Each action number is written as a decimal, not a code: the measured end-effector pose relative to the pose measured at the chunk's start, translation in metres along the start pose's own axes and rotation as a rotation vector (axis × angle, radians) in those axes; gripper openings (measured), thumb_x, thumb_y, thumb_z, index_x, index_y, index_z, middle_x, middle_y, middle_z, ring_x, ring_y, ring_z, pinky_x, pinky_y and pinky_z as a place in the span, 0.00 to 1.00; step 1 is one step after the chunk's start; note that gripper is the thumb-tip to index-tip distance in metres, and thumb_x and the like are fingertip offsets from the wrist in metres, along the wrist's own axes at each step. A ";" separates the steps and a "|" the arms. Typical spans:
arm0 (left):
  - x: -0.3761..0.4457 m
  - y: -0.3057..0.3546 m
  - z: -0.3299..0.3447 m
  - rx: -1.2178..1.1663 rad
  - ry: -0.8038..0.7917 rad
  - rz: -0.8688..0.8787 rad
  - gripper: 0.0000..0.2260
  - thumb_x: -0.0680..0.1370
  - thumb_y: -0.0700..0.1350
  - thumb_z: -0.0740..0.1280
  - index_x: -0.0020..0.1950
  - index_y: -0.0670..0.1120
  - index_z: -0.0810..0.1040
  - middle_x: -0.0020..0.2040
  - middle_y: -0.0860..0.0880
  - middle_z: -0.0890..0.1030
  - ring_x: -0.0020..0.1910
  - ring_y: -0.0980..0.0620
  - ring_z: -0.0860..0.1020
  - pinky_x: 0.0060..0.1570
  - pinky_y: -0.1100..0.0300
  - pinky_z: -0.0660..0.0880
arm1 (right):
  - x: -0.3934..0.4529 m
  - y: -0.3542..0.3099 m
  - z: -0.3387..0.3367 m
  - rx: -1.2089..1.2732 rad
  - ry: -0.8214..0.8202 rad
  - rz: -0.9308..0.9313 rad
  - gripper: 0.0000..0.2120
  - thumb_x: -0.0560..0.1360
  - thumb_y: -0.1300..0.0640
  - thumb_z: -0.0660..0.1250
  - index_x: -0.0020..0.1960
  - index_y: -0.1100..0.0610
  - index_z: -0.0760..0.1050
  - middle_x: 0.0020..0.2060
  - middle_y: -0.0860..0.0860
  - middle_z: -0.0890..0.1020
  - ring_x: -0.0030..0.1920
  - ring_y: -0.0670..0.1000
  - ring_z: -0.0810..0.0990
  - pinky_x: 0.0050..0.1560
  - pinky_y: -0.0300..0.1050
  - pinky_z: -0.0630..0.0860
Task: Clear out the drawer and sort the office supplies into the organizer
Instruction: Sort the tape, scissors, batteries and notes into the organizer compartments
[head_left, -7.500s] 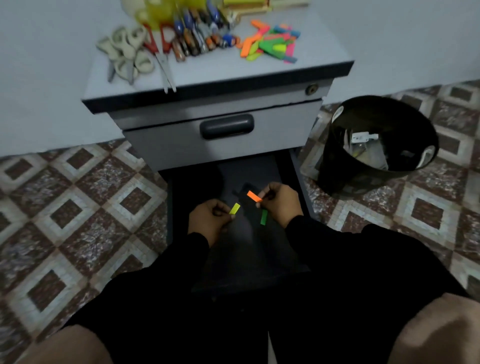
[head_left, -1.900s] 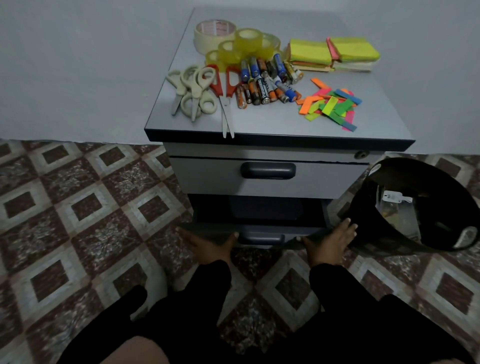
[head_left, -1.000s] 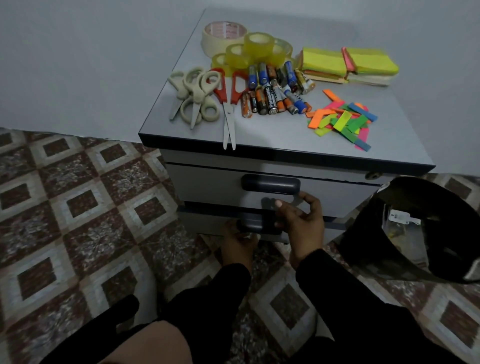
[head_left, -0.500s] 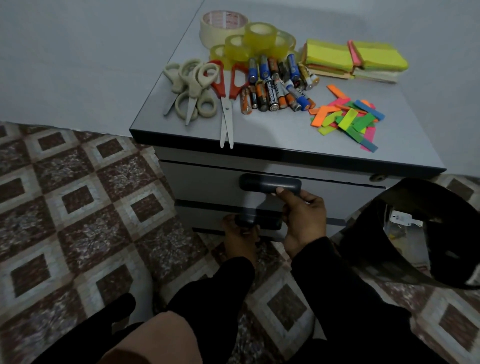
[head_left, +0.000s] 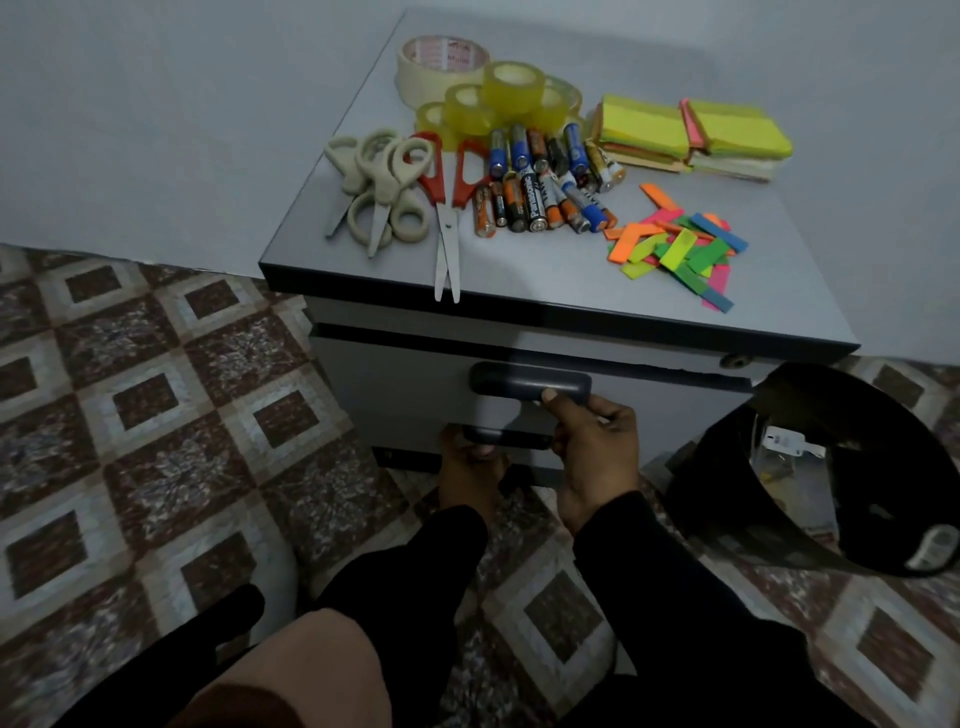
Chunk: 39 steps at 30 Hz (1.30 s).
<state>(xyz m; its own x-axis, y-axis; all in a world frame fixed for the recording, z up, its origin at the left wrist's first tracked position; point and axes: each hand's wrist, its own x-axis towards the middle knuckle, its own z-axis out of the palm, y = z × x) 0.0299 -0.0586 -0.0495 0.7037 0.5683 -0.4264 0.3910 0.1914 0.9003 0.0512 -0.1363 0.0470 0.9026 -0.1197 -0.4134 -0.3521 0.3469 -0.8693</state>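
Nearest the camera, dark sleeves and a bare knee are seen over the brown-and-white patterned tile floor (head_left: 156, 415). The left hand (head_left: 470, 467) is placed under the lower dark drawer handle (head_left: 506, 439), fingers hidden behind it, so its grip cannot be told. The right hand (head_left: 592, 447) is curled at the upper dark grey drawer handle (head_left: 530, 382), thumb laid on its lower edge, fingers tucked beneath. Both drawer fronts of the grey metal drawer cabinet (head_left: 405, 384) are seen pushed in. A black round waste bin (head_left: 841, 483) is tilted just beside the cabinet's right side.

On the cabinet top, red-handled scissors (head_left: 447, 208) are pointed over the front edge, beige-handled scissors (head_left: 379, 187) are piled at the left edge, a cluster of cylindrical batteries (head_left: 545, 182) is laid mid-top, and loose neon paper strips (head_left: 675, 244) are scattered to the right. Farthest back, rolls of yellow and beige tape (head_left: 483, 88) and stacks of yellow sticky notes (head_left: 691, 135) are set along the rear edge.
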 end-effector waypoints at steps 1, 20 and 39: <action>-0.003 0.002 -0.004 -0.037 -0.026 -0.035 0.05 0.79 0.41 0.62 0.54 0.49 0.71 0.46 0.46 0.74 0.44 0.50 0.75 0.49 0.56 0.74 | 0.001 0.001 0.000 -0.020 -0.007 0.001 0.20 0.71 0.64 0.71 0.59 0.65 0.69 0.34 0.50 0.74 0.30 0.42 0.70 0.31 0.32 0.70; -0.093 0.084 -0.120 0.670 -0.103 0.642 0.30 0.72 0.62 0.68 0.70 0.56 0.63 0.69 0.53 0.69 0.70 0.52 0.65 0.74 0.44 0.42 | -0.114 0.009 -0.043 -0.113 0.017 0.048 0.16 0.74 0.67 0.67 0.57 0.61 0.64 0.41 0.52 0.75 0.40 0.47 0.74 0.41 0.38 0.72; -0.095 0.078 -0.145 1.179 -0.382 0.541 0.33 0.62 0.71 0.68 0.55 0.48 0.80 0.55 0.49 0.79 0.53 0.49 0.77 0.58 0.50 0.74 | -0.087 -0.043 -0.096 -1.976 -0.524 -0.487 0.37 0.70 0.45 0.71 0.73 0.50 0.59 0.69 0.51 0.68 0.67 0.55 0.66 0.65 0.51 0.64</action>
<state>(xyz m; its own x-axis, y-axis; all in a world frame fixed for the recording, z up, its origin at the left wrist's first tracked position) -0.0923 0.0191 0.0739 0.9745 0.0603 -0.2163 0.1511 -0.8886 0.4330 -0.0355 -0.2303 0.0944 0.8255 0.4596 -0.3277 0.4653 -0.8827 -0.0659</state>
